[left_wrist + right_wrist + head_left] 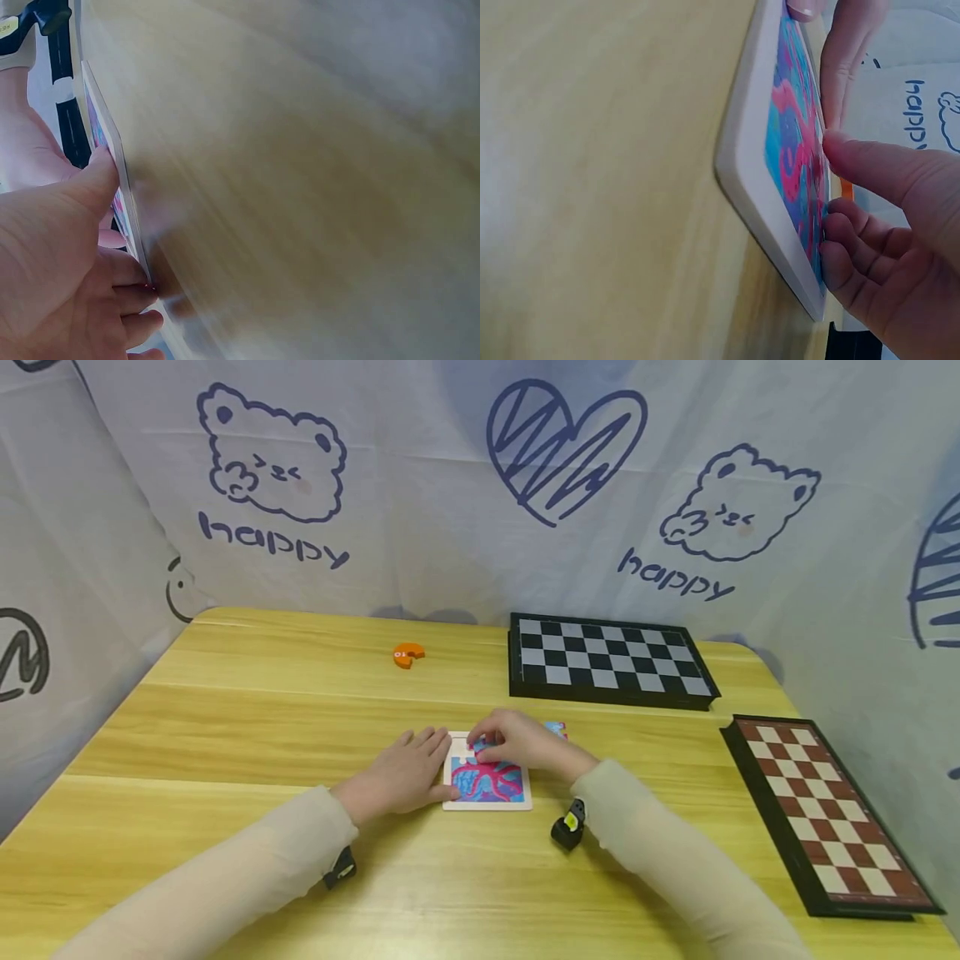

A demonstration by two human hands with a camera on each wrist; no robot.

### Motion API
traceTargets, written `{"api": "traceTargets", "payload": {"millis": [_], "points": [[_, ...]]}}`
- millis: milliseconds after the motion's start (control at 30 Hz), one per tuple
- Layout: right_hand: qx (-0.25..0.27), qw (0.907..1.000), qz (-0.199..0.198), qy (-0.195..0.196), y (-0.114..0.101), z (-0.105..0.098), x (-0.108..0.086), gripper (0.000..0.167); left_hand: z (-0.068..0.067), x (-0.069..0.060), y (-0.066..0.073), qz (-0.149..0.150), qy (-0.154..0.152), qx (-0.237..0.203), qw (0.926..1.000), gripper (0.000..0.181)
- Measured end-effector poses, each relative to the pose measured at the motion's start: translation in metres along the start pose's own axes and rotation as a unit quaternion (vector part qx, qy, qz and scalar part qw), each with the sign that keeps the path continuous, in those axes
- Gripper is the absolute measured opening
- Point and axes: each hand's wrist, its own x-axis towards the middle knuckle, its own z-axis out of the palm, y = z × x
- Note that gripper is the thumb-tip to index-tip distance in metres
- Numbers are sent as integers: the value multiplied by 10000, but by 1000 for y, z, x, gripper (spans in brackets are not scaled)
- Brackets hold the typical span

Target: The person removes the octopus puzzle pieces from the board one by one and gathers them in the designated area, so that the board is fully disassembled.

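A jigsaw puzzle [487, 783] in a white frame tray lies on the table, its picture showing pink tentacles on blue and purple. My left hand [401, 777] rests along the tray's left side, fingers extended and thumb over the near left corner. At the upper part of the picture, my right hand [521, 743] pinches a puzzle piece [480, 746] between thumb and curled fingers, which mostly cover it. In the right wrist view, the fingertips [836, 259] touch the puzzle surface. Another blue puzzle piece [557, 728] lies just beyond the right hand, partly hidden by it.
An orange notched round piece [408, 654] with a number sits farther back. A black-and-white checkered board [611, 658] stands at the back right, and a brown-and-white checkered board [828, 810] along the right edge. A printed cloth [420, 485] hangs behind the table.
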Motion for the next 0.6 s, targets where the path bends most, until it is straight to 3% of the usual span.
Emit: {"api": "traceTargets", "payload": {"millis": [167, 600], "points": [[-202, 9998, 47, -51, -1, 2, 1, 21, 0, -1, 0, -16, -20, 18, 10000, 76], [70, 9997, 213, 38, 2, 4, 4, 16, 2, 2, 1, -101, -38, 30, 9999, 77]]}}
